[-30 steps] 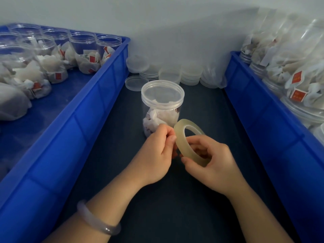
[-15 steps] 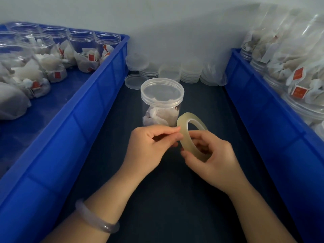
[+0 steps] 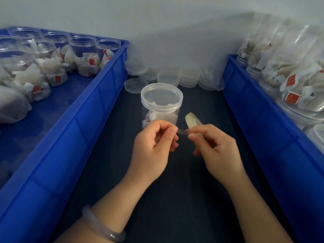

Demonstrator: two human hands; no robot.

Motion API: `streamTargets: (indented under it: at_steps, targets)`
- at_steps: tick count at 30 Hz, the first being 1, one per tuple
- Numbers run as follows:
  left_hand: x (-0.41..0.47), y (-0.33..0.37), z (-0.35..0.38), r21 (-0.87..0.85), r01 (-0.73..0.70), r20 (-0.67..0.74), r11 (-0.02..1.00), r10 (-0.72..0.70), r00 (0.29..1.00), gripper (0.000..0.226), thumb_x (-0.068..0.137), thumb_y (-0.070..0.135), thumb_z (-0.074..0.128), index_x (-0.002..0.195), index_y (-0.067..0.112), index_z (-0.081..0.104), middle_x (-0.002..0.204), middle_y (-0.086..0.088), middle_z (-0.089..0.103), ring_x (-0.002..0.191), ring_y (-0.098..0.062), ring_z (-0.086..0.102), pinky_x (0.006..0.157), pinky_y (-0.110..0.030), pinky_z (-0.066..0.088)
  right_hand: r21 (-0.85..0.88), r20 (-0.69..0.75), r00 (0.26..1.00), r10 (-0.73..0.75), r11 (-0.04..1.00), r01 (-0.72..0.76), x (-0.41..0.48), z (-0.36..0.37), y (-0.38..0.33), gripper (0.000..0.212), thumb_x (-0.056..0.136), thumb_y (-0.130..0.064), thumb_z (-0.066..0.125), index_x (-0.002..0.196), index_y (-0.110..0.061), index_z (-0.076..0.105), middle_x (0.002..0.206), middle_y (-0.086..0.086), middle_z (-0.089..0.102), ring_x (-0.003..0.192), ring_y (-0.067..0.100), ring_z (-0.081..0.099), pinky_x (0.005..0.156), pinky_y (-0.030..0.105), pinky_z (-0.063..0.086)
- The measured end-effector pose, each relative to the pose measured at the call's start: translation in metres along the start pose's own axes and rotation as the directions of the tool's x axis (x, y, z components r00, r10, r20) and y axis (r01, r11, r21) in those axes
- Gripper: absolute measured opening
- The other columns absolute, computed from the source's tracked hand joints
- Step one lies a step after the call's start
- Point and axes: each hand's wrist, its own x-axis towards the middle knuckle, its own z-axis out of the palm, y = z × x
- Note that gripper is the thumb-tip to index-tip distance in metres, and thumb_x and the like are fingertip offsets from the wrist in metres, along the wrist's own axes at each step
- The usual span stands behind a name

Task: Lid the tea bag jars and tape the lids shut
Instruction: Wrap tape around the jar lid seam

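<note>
Nearest the camera, a pale bracelet (image 3: pixel 103 227) circles the left wrist above the dark tabletop (image 3: pixel 175 199). Just beyond it, the left hand (image 3: pixel 154 142) pinches the free end of the tape strip (image 3: pixel 182 131) between thumb and forefinger. The right hand (image 3: pixel 215 146) is curled round the tape roll (image 3: pixel 192 120), and only a short length is drawn out between them. The step looks to be pulling off enough tape to seal a lid. It would go best with the strip kept taut and flat, sticky side clear of the fingers, so it does not fold onto itself. Just behind the hands, the jar (image 3: pixel 161 116) of tea bags stands upright on the tabletop with its lid (image 3: pixel 161 95) already on. The tape end should be laid across the seam where lid meets wall and pressed down while the jar is turned. Farther back are stacks of spare lids (image 3: pixel 190 76). The left crate (image 3: pixel 98 95) holds open jars, the right crate (image 3: pixel 245 95) closed ones.
</note>
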Motion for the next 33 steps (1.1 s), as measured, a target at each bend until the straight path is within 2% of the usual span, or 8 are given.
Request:
streamTargets:
  at_steps: [2,5,8,10,13,16,19,33]
  targets:
    - [-0.001,0.0,0.002,0.025,0.001,-0.038,1.0,0.0,0.999,0.011,0.092,0.012,0.055,0.083,0.015,0.061,0.069,0.008,0.063,0.063,-0.005,0.062,0.06,-0.014,0.048,-0.062,0.023,1.0,-0.019,0.998,0.021,0.007,-0.008,-0.007,0.01,0.084,-0.032,0.061,0.083,-0.042,0.065,0.083,-0.022,0.065,0.063,0.006,0.06,0.056,0.014,0.046]
    - [-0.001,0.003,-0.001,0.226,-0.234,-0.087,0.946,0.259,0.962,0.005,0.09,0.017,0.059,0.088,0.012,0.06,0.078,0.007,0.06,0.071,-0.005,0.059,0.065,-0.014,0.047,-0.226,0.079,0.996,-0.04,0.972,0.057,0.024,-0.02,-0.021,0.009,0.08,-0.046,0.055,0.078,-0.046,0.063,0.077,-0.026,0.062,0.064,0.005,0.055,0.055,0.017,0.04]
    - [0.01,0.005,-0.012,0.344,-0.356,-0.214,0.869,0.441,0.871,0.037,0.078,0.036,0.07,0.102,0.012,0.054,0.099,-0.006,0.055,0.093,-0.011,0.052,0.082,-0.017,0.042,-0.36,0.149,0.988,-0.045,0.928,0.096,0.042,-0.026,-0.028,0.018,0.083,-0.048,0.053,0.082,-0.036,0.066,0.074,-0.021,0.058,0.067,0.005,0.051,0.056,0.024,0.036]
    - [0.024,0.004,-0.019,0.414,-0.303,-0.161,0.858,0.397,0.904,0.075,0.062,0.055,0.076,0.122,0.021,0.046,0.129,-0.015,0.043,0.123,-0.02,0.038,0.102,-0.014,0.029,-0.41,0.184,0.983,-0.024,0.907,0.099,0.05,-0.026,-0.029,0.013,0.087,-0.042,0.058,0.084,-0.032,0.066,0.072,-0.021,0.057,0.067,0.002,0.051,0.057,0.026,0.035]
    - [0.039,-0.001,-0.023,0.366,-0.14,0.001,0.92,0.15,0.989,0.096,0.043,0.068,0.073,0.126,0.049,0.03,0.156,-0.009,0.005,0.142,-0.01,0.005,0.096,0.008,0.006,-0.425,0.224,0.974,0.011,0.901,0.088,0.056,-0.02,-0.024,0.012,0.089,-0.041,0.059,0.083,-0.031,0.063,0.063,-0.017,0.056,0.06,0.004,0.049,0.056,0.028,0.036]
    - [0.046,-0.014,-0.022,0.294,-0.142,0.035,0.945,0.138,0.99,0.095,0.041,0.057,0.078,0.124,0.04,0.034,0.152,0.0,0.021,0.144,-0.01,0.008,0.105,-0.001,0.014,-0.395,0.199,0.98,0.014,0.916,0.067,0.057,-0.015,-0.02,0.015,0.087,-0.045,0.058,0.081,-0.032,0.061,0.057,-0.001,0.053,0.056,0.011,0.046,0.055,0.032,0.042]
    - [0.048,-0.023,-0.019,0.234,-0.181,-0.004,0.955,0.187,0.982,0.092,0.044,0.056,0.086,0.119,0.032,0.038,0.127,0.01,0.042,0.127,-0.007,0.039,0.102,-0.016,0.035,-0.345,0.184,0.983,-0.008,0.936,0.072,0.059,-0.015,-0.02,0.015,0.086,-0.045,0.057,0.082,-0.03,0.061,0.063,0.003,0.055,0.057,0.017,0.046,0.054,0.034,0.041]
    - [0.051,-0.03,-0.019,0.254,-0.237,-0.043,0.938,0.256,0.966,0.075,0.061,0.051,0.078,0.118,0.021,0.04,0.12,0.006,0.047,0.115,-0.007,0.048,0.094,-0.024,0.045,-0.226,0.168,0.986,0.015,0.974,0.024,0.063,-0.011,-0.019,0.022,0.081,-0.048,0.064,0.074,-0.028,0.059,0.064,0.01,0.056,0.055,0.019,0.049,0.05,0.033,0.042]
